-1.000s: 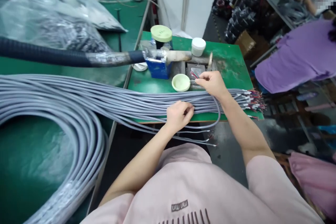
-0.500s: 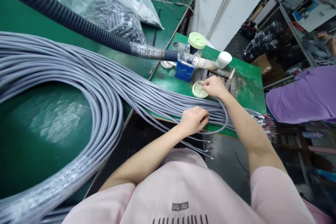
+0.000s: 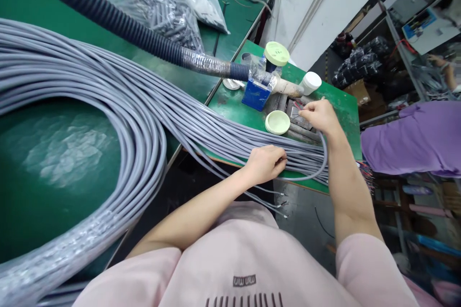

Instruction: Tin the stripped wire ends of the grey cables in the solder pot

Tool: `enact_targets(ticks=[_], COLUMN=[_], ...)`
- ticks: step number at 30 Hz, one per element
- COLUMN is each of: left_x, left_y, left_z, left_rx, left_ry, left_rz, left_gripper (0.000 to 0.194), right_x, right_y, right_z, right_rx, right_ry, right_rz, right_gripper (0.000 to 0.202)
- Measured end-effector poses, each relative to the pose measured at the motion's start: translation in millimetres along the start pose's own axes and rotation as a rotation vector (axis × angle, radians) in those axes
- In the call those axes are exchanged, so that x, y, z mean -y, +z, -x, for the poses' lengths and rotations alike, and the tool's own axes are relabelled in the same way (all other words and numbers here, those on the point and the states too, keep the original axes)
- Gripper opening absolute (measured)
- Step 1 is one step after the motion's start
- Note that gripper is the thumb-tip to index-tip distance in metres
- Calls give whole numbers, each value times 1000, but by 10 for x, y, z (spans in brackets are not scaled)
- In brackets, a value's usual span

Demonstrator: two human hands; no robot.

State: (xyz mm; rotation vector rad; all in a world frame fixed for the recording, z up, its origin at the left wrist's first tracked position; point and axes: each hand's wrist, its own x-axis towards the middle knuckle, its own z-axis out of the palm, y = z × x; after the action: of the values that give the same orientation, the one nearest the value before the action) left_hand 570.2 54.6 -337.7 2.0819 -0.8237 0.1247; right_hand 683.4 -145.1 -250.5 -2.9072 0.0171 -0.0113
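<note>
My right hand [image 3: 320, 115] pinches the end of a grey cable [image 3: 324, 153], whose thin wires point left over a small square metal plate [image 3: 298, 116]. From that hand the cable loops down and back towards my left hand [image 3: 267, 164]. My left hand rests with curled fingers on the grey cable bundle [image 3: 230, 132]; what lies inside its fingers is hidden. Just left of the wires sits a pale green shallow lid [image 3: 277, 122]. The light nozzle [image 3: 288, 88] of a black corrugated hose [image 3: 144, 41] lies behind, over a blue box [image 3: 256, 95].
A white cup [image 3: 310, 82] and a jar with a green lid [image 3: 276, 53] stand at the back. Clear bags of grey pieces [image 3: 165, 17] lie at upper left. Loose cable ends hang off the near edge. A person in purple [image 3: 414, 139] is at right.
My right hand has moved right with the cable end, from the pale green lid to the metal plate. The cable loop has shifted right with it. My left hand has stayed on the bundle.
</note>
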Motion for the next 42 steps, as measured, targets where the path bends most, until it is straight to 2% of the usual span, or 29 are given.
enact_targets(ticks=[4, 8, 18, 31, 36, 42], left_x=[-1, 8, 11, 26, 15, 41], left_y=[-17, -11, -28, -10, -15, -10], left_z=[-3, 6, -7, -9, -10, 8], left_rx=[16, 26, 35, 9, 11, -27], left_ry=[-18, -22, -14, 6, 2, 6], left_rz=[7, 11, 37, 46, 48, 55], left_gripper=[10, 11, 12, 12, 13, 13], right_x=[-429, -645, -714, -733, -695, -375], right_y=[9, 167, 361, 365, 203, -27], right_z=[-161, -350, -558, -553, -333, 406], right_rx=[-57, -13, 88, 51, -47, -54], right_ry=[149, 246, 299, 295, 271, 231], right_rz=[-5, 48, 103, 68, -148, -625], right_gripper=[19, 16, 18, 15, 17, 25])
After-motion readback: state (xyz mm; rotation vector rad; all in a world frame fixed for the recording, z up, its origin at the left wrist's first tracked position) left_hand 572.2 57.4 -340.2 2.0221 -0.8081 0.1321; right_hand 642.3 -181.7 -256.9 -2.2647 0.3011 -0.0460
